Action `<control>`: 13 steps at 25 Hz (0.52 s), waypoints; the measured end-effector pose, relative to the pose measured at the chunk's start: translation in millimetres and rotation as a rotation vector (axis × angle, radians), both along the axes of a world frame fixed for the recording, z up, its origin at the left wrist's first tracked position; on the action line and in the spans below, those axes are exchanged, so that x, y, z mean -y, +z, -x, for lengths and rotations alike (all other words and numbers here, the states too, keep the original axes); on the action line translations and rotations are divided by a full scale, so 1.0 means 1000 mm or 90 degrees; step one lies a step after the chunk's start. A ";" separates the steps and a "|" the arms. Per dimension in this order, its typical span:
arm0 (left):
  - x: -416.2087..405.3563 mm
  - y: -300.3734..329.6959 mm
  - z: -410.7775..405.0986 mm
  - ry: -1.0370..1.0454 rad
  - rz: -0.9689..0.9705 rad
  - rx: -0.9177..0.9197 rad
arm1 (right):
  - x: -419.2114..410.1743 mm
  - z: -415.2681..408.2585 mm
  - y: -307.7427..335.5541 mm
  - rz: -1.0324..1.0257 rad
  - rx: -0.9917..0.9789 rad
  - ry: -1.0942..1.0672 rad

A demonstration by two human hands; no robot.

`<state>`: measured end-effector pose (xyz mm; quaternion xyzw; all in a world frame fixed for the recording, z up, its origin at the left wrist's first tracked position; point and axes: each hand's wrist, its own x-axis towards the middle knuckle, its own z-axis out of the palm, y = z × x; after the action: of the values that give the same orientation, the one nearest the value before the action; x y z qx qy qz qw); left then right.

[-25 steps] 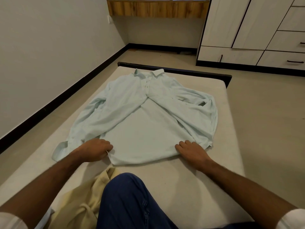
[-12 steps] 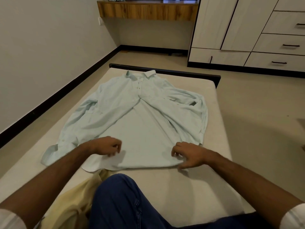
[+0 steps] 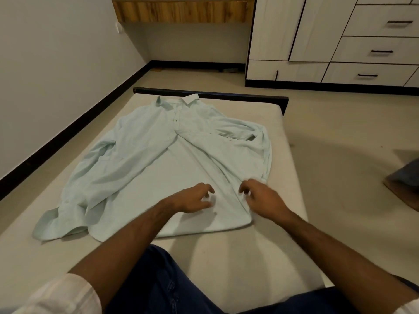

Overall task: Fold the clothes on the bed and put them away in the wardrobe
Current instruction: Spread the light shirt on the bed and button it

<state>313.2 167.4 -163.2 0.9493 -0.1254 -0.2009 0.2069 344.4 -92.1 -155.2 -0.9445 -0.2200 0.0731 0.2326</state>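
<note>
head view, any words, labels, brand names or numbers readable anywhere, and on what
None. No readable text shows anywhere in the head view.
The pale shirt on the bed shows only buttons, no visible label or print.
The wardrobe doors and drawers carry plain dark handles, no lettering.
The wooden shelf is bare wood grain.
Neither the left hand nor the right hand holds anything printed.

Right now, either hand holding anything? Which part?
Nothing clearly held. Left hand and right hand hover open-fingered over the shirt near its hem.
</note>
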 end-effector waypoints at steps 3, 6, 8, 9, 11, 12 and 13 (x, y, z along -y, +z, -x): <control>0.010 -0.009 -0.006 0.060 0.049 0.008 | 0.008 -0.035 -0.012 -0.159 -0.050 -0.314; 0.021 -0.016 -0.005 -0.016 -0.065 0.029 | 0.006 -0.066 -0.029 -0.257 -0.230 -0.415; 0.028 -0.025 -0.002 -0.095 -0.179 0.080 | 0.005 -0.075 -0.035 -0.279 -0.217 -0.401; 0.031 -0.027 0.000 -0.111 -0.210 0.109 | 0.004 -0.076 -0.036 -0.276 -0.193 -0.390; 0.038 -0.030 -0.003 -0.124 -0.200 0.123 | 0.002 -0.079 -0.037 -0.263 -0.153 -0.386; 0.043 -0.032 -0.005 -0.139 -0.165 0.117 | 0.001 -0.082 -0.035 -0.252 -0.139 -0.384; 0.049 -0.032 -0.006 -0.158 -0.120 0.103 | 0.000 -0.085 -0.033 -0.240 -0.128 -0.378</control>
<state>319.6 118.1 -195.6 0.9547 -0.2387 -0.1589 0.0796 429.4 -92.5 -187.8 -0.8960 0.0782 0.0529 0.4339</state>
